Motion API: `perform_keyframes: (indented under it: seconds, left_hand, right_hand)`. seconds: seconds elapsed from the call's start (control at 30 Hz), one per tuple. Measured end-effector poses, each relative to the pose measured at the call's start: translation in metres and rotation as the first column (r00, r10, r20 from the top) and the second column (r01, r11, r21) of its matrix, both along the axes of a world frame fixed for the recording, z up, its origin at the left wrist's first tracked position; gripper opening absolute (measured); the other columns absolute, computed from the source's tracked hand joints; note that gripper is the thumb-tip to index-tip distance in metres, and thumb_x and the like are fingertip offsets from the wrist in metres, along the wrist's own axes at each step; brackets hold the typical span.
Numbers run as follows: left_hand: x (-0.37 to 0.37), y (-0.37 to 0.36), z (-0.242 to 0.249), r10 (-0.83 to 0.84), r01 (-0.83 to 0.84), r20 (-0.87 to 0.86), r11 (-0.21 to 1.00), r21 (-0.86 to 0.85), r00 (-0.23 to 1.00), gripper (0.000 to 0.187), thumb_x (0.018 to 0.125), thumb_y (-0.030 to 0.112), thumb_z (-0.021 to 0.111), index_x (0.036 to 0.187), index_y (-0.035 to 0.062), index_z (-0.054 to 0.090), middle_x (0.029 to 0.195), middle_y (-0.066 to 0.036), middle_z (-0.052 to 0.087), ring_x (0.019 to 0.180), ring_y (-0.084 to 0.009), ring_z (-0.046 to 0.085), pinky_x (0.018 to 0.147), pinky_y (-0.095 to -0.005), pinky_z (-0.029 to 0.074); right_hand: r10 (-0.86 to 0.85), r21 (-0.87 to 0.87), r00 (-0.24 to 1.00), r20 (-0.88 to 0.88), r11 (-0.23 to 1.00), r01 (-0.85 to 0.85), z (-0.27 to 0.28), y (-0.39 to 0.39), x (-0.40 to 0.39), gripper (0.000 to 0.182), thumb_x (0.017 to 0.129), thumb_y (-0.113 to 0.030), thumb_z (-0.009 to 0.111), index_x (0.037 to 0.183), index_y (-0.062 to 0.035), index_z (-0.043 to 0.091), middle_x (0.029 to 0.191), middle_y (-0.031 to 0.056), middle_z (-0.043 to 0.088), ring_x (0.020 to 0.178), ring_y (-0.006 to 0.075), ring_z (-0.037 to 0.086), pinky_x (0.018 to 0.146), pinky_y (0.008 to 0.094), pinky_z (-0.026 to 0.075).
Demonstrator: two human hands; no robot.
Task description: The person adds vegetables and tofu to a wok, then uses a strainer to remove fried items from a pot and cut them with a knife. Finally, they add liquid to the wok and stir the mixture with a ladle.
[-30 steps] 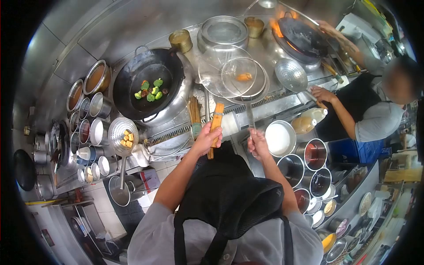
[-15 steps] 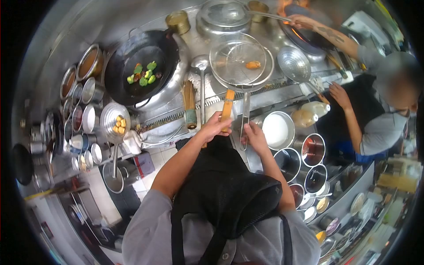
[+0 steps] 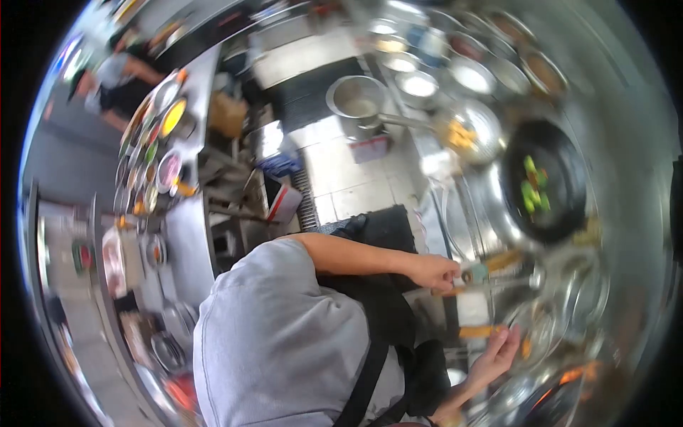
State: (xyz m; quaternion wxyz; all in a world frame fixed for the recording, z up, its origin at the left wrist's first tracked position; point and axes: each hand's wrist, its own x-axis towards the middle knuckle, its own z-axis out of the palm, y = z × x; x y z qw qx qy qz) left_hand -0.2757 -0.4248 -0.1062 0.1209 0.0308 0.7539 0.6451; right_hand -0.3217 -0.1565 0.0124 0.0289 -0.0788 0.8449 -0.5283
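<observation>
My left hand [image 3: 434,272] is closed at the wooden handle end of a ladle [image 3: 498,285], its fingers curled over it, with some motion blur. Just beside these fingers lies a straw wok brush [image 3: 501,262] with a green binding. My right hand [image 3: 496,359] has its fingers stretched out and parted near the wooden handle of a mesh strainer [image 3: 478,331]. Orange-brown food rests in that strainer. Beyond the brush, a black wok [image 3: 569,185] holds green vegetable pieces [image 3: 533,188]. A perforated skimmer [image 3: 478,127] carries golden cubes [image 3: 461,135].
Bowls and pots of ingredients [image 3: 473,75] line the back of the counter. A metal pot [image 3: 356,98] stands lower, beyond the tiled floor [image 3: 331,153]. Flames [image 3: 575,373] show at lower right. Another worktable [image 3: 188,235] with containers and a person [image 3: 117,78] are at left.
My view has swung left. My left hand has let go of the strainer's wooden handle and moved to the ladle. My right hand has left the metal handle, its fingers now spread.
</observation>
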Motion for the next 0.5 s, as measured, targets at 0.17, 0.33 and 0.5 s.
perform_keyframes:
  seconds: [0.17,0.33,0.5]
  left_hand:
    - [0.089,-0.091,-0.003,0.412,-0.415,-0.055,0.898,-0.146,0.910,0.031,0.089,0.022,0.066,0.108,-0.0002,0.056,0.099,-0.015,0.065,0.086,-0.0270,0.067,0.076,-0.0371,0.053]
    - [0.200,-0.168,-0.003,0.690,-0.705,-0.147,0.686,-0.180,0.709,0.028,0.087,0.021,0.066,0.104,0.0010,0.056,0.095,-0.015,0.063,0.084,-0.0296,0.066,0.075,-0.0402,0.053]
    - [0.344,-0.241,-0.023,0.917,-0.969,-0.353,0.113,-0.221,0.187,0.018,0.086,0.012,0.064,0.101,0.0049,0.056,0.095,-0.015,0.060,0.082,-0.0305,0.064,0.074,-0.0409,0.051]
  right_hand:
    - [0.600,0.260,0.800,0.022,0.769,-0.584,0.009,-0.122,-0.019,0.037,0.098,-0.009,0.057,0.132,0.0041,0.054,0.096,0.0095,0.065,0.080,0.0143,0.060,0.074,0.0291,0.051]
    - [0.824,0.339,0.475,0.309,0.372,-0.864,0.027,-0.247,0.034,0.037,0.094,-0.012,0.063,0.125,0.0057,0.058,0.086,0.0071,0.065,0.074,0.0111,0.059,0.065,0.0264,0.048]
    - [0.911,0.509,0.289,0.295,0.106,-0.854,0.019,-0.370,0.122,0.038,0.093,-0.017,0.064,0.124,0.0034,0.060,0.092,0.0130,0.069,0.074,0.0182,0.064,0.070,0.0323,0.051]
